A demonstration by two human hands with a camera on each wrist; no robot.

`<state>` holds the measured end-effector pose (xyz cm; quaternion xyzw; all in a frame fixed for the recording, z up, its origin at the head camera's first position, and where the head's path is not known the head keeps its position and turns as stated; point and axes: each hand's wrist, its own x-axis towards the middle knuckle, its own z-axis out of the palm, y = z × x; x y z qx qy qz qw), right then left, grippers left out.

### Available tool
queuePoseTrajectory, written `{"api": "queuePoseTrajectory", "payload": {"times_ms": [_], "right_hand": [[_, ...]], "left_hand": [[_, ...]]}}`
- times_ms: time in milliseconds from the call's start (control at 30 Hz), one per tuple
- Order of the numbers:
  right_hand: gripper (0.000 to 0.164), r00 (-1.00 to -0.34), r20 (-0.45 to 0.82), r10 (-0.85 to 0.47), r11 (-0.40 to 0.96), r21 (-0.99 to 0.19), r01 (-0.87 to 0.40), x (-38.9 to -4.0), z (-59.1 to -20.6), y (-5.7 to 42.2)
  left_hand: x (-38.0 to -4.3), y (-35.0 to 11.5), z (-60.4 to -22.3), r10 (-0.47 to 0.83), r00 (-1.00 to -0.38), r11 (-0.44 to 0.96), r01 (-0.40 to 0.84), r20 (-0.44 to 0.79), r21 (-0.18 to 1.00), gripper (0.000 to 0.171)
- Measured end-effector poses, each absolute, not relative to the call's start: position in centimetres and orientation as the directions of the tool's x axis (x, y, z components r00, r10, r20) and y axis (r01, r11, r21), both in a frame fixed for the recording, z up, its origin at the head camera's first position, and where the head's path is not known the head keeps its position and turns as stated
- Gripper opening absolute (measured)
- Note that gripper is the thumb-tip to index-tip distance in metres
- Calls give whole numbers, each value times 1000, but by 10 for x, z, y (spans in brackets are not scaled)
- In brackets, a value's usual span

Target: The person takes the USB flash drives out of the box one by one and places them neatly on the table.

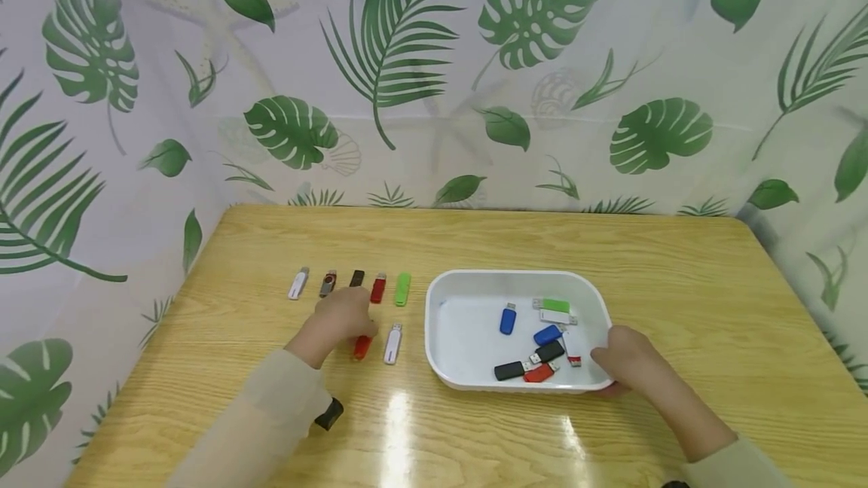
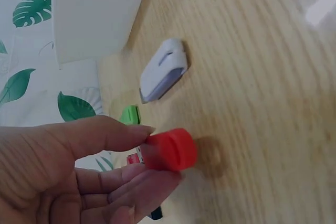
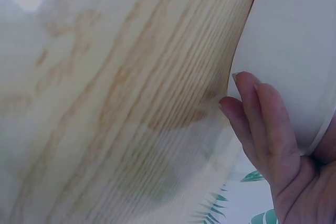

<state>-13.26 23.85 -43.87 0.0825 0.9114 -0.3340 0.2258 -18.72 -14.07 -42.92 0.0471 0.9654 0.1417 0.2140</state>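
Observation:
My left hand (image 1: 339,318) pinches a red USB stick (image 2: 176,149) between thumb and fingers, low over the table and left of a white USB stick (image 1: 393,344). Behind that hand runs a row of USB sticks: a white one (image 1: 298,283), a brown-and-silver one (image 1: 328,284), a black one (image 1: 357,278), a red one (image 1: 378,288) and a green one (image 1: 403,289). My right hand (image 1: 631,360) grips the near right corner of a white plastic tray (image 1: 468,322), thumb at the rim and fingers against the outer wall.
Inside the tray lie several more USB sticks, among them a blue one (image 1: 508,319), a green one (image 1: 556,305), a black one (image 1: 509,370) and a red one (image 1: 539,373). Behind the wooden table (image 1: 678,277) hangs a leaf-patterned cloth (image 1: 420,172).

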Motion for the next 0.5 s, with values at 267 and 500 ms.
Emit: {"api": "queuePoseTrajectory", "payload": {"times_ms": [267,500], "right_hand": [[25,-884,-467,-11,753,-586,300,-134,-444,239],[26,-888,-459,-17,747,-596,294,-135,-444,241]], "left_hand": [[-187,-141,-439,141,-906,952,13,-400,307,14],[-189,-137,-438,163,-909,947,36,-383,319,12]]}}
